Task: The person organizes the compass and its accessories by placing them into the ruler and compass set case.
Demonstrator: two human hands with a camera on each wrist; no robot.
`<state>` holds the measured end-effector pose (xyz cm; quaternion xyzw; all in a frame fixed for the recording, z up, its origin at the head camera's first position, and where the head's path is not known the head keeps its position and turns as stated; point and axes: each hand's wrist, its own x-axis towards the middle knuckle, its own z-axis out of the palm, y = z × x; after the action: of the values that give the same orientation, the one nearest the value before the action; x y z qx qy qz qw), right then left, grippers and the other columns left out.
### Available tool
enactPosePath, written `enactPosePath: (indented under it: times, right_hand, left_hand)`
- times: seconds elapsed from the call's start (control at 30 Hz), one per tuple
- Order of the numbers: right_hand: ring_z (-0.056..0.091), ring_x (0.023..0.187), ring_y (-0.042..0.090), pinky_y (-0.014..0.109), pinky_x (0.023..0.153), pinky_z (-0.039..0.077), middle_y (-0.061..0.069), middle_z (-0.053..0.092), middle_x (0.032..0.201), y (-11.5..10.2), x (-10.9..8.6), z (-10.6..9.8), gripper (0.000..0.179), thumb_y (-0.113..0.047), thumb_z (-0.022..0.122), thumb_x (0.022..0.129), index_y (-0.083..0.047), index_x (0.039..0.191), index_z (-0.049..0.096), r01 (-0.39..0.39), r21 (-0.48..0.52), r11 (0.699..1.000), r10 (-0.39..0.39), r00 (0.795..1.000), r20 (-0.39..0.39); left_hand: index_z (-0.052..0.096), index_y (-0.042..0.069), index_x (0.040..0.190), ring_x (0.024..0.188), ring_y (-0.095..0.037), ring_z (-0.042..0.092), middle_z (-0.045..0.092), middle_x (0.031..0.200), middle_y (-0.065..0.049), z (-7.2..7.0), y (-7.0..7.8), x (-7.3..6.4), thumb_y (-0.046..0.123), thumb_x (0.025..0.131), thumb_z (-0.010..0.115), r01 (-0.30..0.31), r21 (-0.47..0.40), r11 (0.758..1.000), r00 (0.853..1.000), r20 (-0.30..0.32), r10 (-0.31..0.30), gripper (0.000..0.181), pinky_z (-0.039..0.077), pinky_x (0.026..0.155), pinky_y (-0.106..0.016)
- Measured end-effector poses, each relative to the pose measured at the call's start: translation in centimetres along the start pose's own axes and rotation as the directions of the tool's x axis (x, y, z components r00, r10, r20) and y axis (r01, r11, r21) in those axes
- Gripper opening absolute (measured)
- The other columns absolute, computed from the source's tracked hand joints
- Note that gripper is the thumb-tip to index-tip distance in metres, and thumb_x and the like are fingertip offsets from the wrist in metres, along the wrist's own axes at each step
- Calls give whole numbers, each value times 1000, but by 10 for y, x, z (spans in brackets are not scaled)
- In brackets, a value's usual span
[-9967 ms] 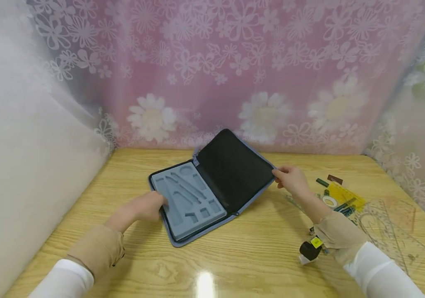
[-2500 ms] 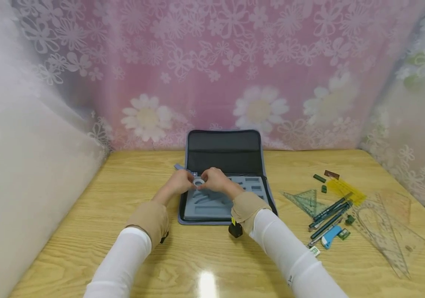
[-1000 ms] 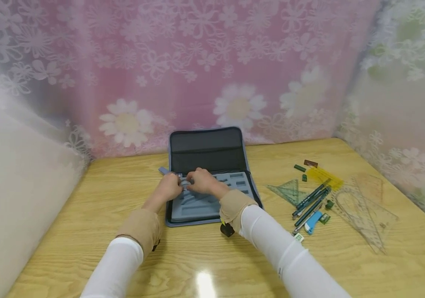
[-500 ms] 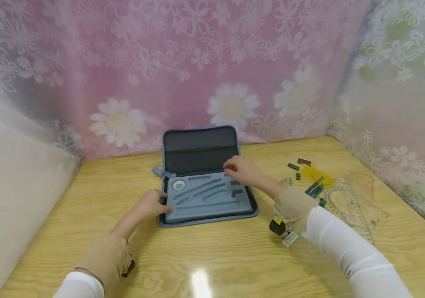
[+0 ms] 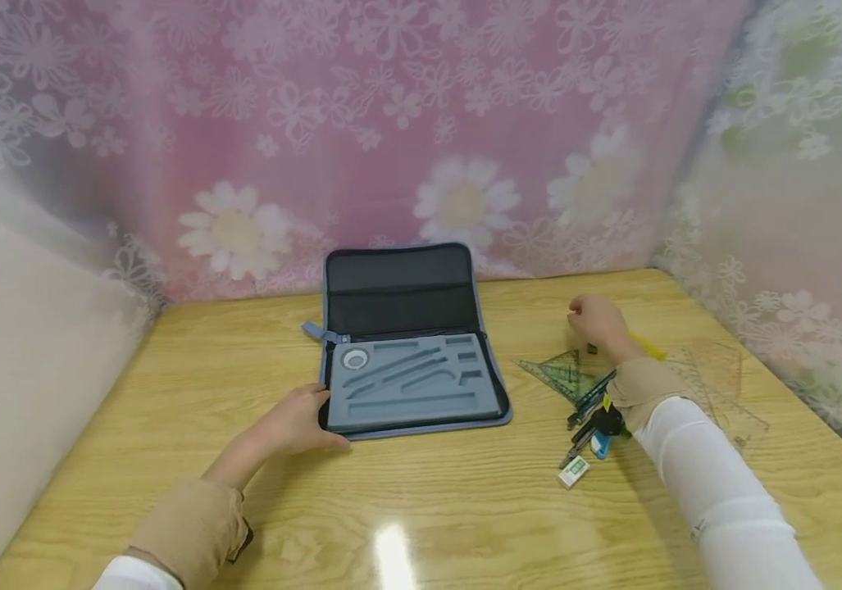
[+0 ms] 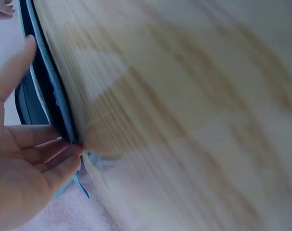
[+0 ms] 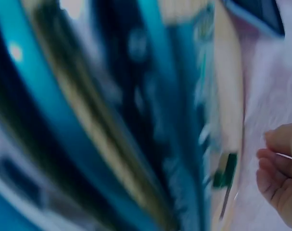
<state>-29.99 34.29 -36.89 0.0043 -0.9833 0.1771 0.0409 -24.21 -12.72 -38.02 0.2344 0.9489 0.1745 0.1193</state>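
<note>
A zippered case [image 5: 398, 315] lies unzipped on the table, its black-lined lid leaning back. Its grey foam tray [image 5: 409, 414] has shaped recesses, and a white ring [image 5: 347, 361], like a tape roll, sits in the round one. My left hand [image 5: 295, 422] rests at the case's left front corner. In the left wrist view, that hand [image 6: 20, 178] touches the case edge [image 6: 52, 82] with fingers extended and thumb spread. My right hand [image 5: 599, 322] is above the stationery at right, fingers loosely bent. In the right wrist view, nothing shows between that hand's [image 7: 283, 173] thumb and fingers.
Right of the case lie a green set square [image 5: 557, 375], dark pencils [image 5: 592, 395], a blue item [image 5: 601, 445], a white eraser [image 5: 574, 472], a yellow ruler [image 5: 648, 347] and clear drawing templates [image 5: 723, 410]. A small dark green piece [image 7: 226, 169] lies near my right hand.
Both hands have let go of the white ring, now in the foam's round recess. My right hand has moved right to the stationery; my left has shifted to the case's corner. Earlier, the case was turned.
</note>
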Motion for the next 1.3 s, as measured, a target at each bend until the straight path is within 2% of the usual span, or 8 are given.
enactPosePath:
  times: [0.13, 0.2, 0.33, 0.67, 0.97, 1.13, 1.23, 1.3]
  right_hand:
    - [56, 77, 39, 47, 69, 46, 32, 59, 91, 15, 1, -3, 21, -4, 52, 90, 14, 93, 61, 5, -105, 994, 1, 998, 59]
    - [52, 66, 33, 41, 61, 43, 26, 58, 77, 17, 1, -3, 18, -4, 53, 89, 9, 78, 59, 13, -144, 989, 1, 995, 96]
    - [45, 59, 25, 35, 56, 37, 13, 51, 66, 16, 1, -4, 22, -5, 52, 89, -2, 67, 51, 4, -176, 984, 24, 987, 157]
    - [48, 61, 24, 35, 56, 39, 11, 53, 67, 16, 2, -1, 21, -5, 51, 91, -2, 70, 54, 4, -236, 972, 48, 976, 211]
    - [45, 56, 20, 32, 52, 37, 7, 50, 64, 22, -2, 0, 24, -6, 51, 93, -5, 69, 53, 71, -197, 978, -27, 976, 217]
    - [47, 56, 19, 33, 52, 38, 7, 55, 67, 24, -2, 0, 18, -8, 53, 92, 0, 77, 59, 90, -168, 982, -62, 984, 167]
    - [50, 59, 21, 36, 54, 40, 12, 59, 75, 11, 0, -1, 16, -8, 54, 92, 5, 87, 62, 139, -149, 979, -121, 985, 122]
    - [54, 66, 24, 39, 59, 44, 16, 60, 83, -5, 3, -2, 18, -9, 54, 92, 8, 95, 62, 195, -141, 971, -184, 979, 90]
  left_hand:
    - [51, -17, 120, 119, -41, 44, 46, 128, -31, -1, 2, 4, 41, 70, 79, 2, 25, 1000, 1000, -20, -1, 81, 38, 97, -47]
    - [53, -16, 118, 117, -40, 47, 49, 125, -30, -1, 2, 5, 41, 70, 79, 2, 40, 999, 1000, -21, -2, 79, 40, 95, -46]
    - [53, -16, 118, 115, -39, 48, 51, 124, -29, 0, 2, 6, 41, 70, 79, 11, 54, 998, 1000, -20, -10, 79, 41, 95, -45]
    - [61, -11, 106, 98, -30, 58, 60, 109, -19, 3, 2, 6, 40, 67, 82, 7, 81, 997, 999, -51, -2, 68, 47, 83, -40]
    - [60, -11, 108, 100, -31, 57, 60, 109, -19, 2, 3, 9, 41, 67, 81, 13, 80, 997, 999, -49, -9, 69, 46, 85, -41]
    - [63, -7, 101, 90, -25, 59, 62, 97, -14, 2, 3, 11, 41, 66, 82, 0, 84, 996, 999, -54, 4, 63, 48, 78, -38]
    - [63, -7, 100, 88, -24, 59, 62, 95, -13, 1, 2, 9, 41, 66, 82, 10, 84, 996, 999, -51, -5, 62, 48, 77, -38]
    - [62, -8, 101, 89, -25, 59, 62, 95, -13, 1, 1, 8, 41, 65, 82, 14, 83, 996, 999, -51, -10, 64, 48, 77, -38]
